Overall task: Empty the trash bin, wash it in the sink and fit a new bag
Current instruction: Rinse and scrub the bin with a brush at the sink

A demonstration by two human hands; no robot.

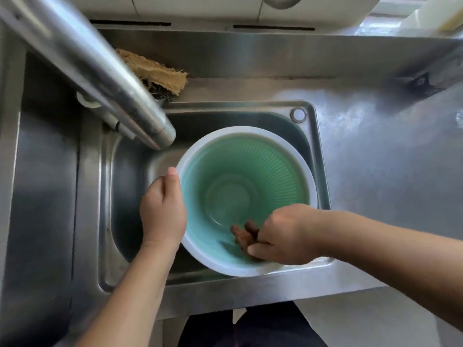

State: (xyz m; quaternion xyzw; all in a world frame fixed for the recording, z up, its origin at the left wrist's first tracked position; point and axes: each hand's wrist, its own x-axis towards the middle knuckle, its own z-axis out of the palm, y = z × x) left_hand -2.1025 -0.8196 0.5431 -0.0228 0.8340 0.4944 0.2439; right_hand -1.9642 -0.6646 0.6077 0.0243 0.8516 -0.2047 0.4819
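A round trash bin (250, 171) with a white rim and ribbed green inside stands upright in the steel sink (125, 196). No bag is in it. My left hand (162, 211) grips the rim on the bin's left side, thumb along the edge. My right hand (283, 234) reaches over the near rim, its fingers down inside against the green wall. Those fingers look dark through the water or shade. Whether they hold anything I cannot tell.
A steel faucet (105, 78) slants from the upper left, its spout ending just above the bin's left rim. A frayed tan scrubber (155, 71) lies on the ledge behind the sink. The wet steel counter (388, 159) spreads to the right.
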